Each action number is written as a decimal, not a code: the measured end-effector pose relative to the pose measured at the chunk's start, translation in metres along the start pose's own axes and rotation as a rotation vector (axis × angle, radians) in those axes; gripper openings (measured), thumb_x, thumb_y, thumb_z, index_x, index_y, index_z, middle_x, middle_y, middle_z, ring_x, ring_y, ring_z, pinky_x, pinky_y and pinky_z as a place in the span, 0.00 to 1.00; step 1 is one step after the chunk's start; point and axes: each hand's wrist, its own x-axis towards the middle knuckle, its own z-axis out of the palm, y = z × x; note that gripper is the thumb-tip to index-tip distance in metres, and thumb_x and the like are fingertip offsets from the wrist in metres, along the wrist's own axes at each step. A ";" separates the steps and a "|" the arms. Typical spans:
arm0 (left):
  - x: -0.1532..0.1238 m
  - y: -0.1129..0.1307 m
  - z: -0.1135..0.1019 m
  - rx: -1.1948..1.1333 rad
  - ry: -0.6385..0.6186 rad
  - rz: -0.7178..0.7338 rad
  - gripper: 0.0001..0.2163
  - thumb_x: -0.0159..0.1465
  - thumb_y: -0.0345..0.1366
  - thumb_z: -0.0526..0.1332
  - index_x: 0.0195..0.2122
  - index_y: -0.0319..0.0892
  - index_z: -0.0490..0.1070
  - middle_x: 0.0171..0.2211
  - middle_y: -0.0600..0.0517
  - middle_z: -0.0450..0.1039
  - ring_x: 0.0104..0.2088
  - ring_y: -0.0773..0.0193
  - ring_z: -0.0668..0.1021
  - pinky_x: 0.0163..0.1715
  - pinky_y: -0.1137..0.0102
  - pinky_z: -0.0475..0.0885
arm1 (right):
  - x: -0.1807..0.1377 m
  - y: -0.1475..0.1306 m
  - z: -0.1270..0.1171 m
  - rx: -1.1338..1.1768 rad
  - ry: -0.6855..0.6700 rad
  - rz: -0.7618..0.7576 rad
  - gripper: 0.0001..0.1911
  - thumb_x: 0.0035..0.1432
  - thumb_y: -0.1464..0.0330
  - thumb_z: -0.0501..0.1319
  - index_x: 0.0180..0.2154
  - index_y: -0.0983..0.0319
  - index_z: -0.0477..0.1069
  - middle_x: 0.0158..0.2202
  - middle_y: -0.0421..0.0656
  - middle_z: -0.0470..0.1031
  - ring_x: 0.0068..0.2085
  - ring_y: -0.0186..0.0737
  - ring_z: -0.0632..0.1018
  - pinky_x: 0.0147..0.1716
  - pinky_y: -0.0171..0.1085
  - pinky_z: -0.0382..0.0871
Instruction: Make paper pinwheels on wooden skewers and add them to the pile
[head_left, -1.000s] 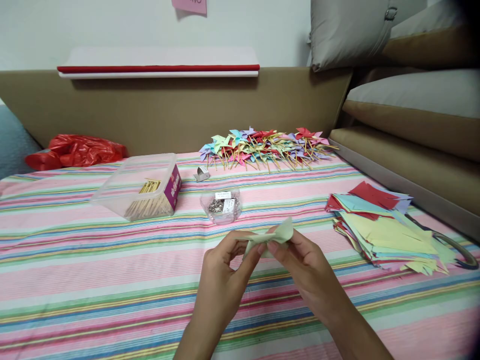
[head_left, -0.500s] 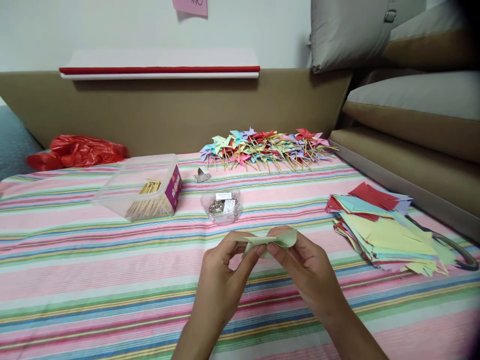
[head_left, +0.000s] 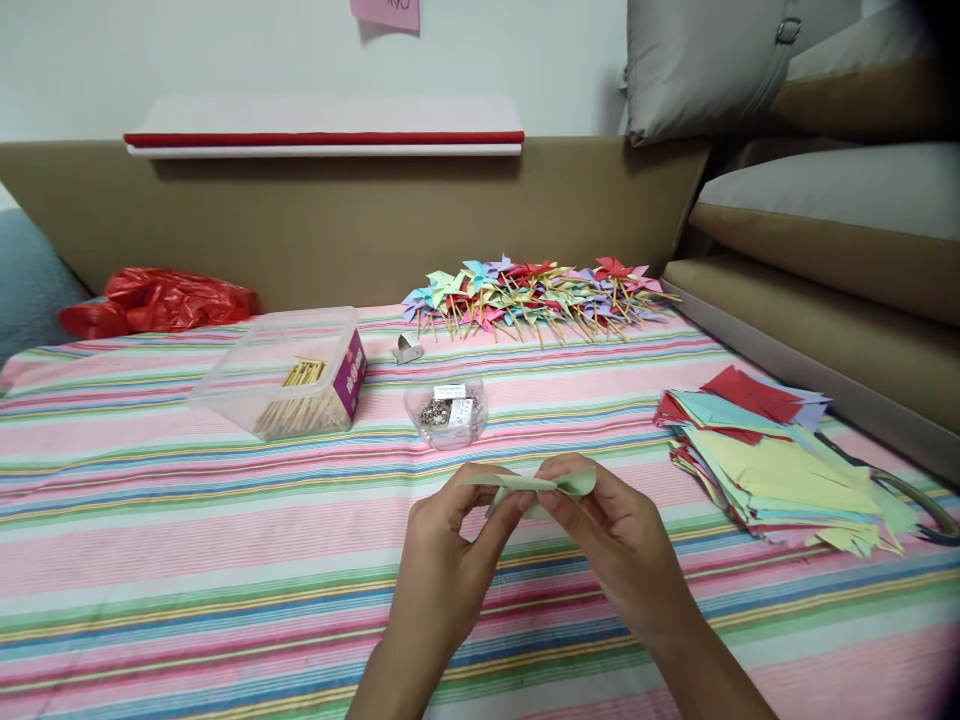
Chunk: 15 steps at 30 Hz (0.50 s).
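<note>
A pale green paper piece (head_left: 517,483), its ends curled inward, is pinched between both hands above the striped cloth. My left hand (head_left: 457,535) closes thumb and fingers on its left part. On its other side, my right hand (head_left: 619,530) grips the curled right end, thumb near the middle. The fingertips nearly meet at the paper's centre, and the fingers behind it are partly hidden. Beyond the hands sits a clear plastic tub (head_left: 448,425) of small metal pieces with white labels. A stack of cut coloured paper (head_left: 787,475) lies to the right.
Scissors (head_left: 892,482) lie partly under the paper stack. A clear box (head_left: 255,350) with wooden sticks (head_left: 300,410) stands left. Many finished paper pinwheels (head_left: 525,290) are heaped at the back. A red plastic bag (head_left: 169,300) lies far left; cushions (head_left: 832,200) are piled right.
The view has shifted slightly, so everything appears a little further right. Both hands keep their pinch on the green paper, with only slight movement of its curled edges.
</note>
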 end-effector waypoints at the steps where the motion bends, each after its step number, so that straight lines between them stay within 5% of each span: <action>1: 0.000 0.000 0.000 0.001 0.000 0.003 0.05 0.67 0.37 0.63 0.39 0.45 0.77 0.37 0.52 0.81 0.39 0.60 0.82 0.39 0.68 0.75 | 0.000 0.000 0.000 0.001 0.003 0.002 0.03 0.64 0.64 0.64 0.38 0.55 0.75 0.37 0.38 0.73 0.40 0.35 0.73 0.39 0.31 0.68; 10: -0.002 0.003 0.000 0.080 0.023 0.043 0.04 0.68 0.33 0.61 0.37 0.45 0.76 0.32 0.54 0.78 0.33 0.64 0.80 0.31 0.73 0.73 | -0.003 0.001 0.004 -0.010 0.033 0.033 0.05 0.65 0.62 0.63 0.40 0.56 0.74 0.37 0.40 0.72 0.40 0.38 0.73 0.37 0.34 0.69; 15: -0.003 0.003 -0.005 0.285 0.044 0.280 0.08 0.66 0.25 0.60 0.41 0.45 0.74 0.35 0.54 0.81 0.35 0.65 0.81 0.31 0.74 0.73 | -0.003 0.004 0.001 -0.122 0.031 -0.203 0.05 0.66 0.69 0.61 0.41 0.53 0.74 0.39 0.40 0.73 0.44 0.39 0.74 0.41 0.36 0.70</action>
